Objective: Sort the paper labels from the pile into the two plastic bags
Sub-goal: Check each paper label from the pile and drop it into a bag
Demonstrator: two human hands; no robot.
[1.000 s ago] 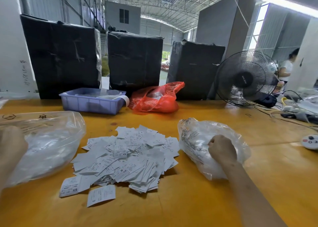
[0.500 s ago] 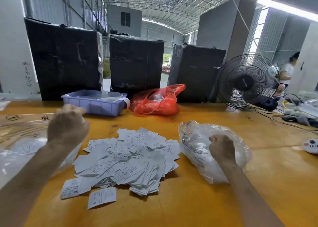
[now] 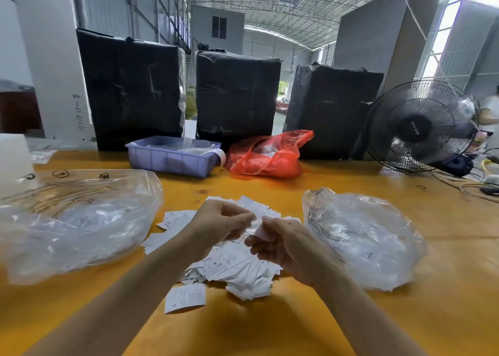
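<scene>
Two hands meet above a heap of paper labels [image 3: 232,264] on a yellow tabletop [image 3: 270,326], the left hand [image 3: 224,220] and right hand [image 3: 280,243] both pinching a small white slip [image 3: 258,227] between thumb and fingertips, the fingers closed on it rather than spread. The slip itself is blurred, so whether it is one label or several stuck together cannot be told. Such labels look thin, light and limp, likely to cling and slide over each other; an edge or corner pinch seems the surest hold. The pile lies directly beneath the hands, between two clear plastic bags: the left bag [image 3: 81,220] and the right bag [image 3: 364,237], each just beside the heap. Behind stand a blue tray [image 3: 172,158], a red bag [image 3: 267,156] and a fan [image 3: 421,129].
</scene>
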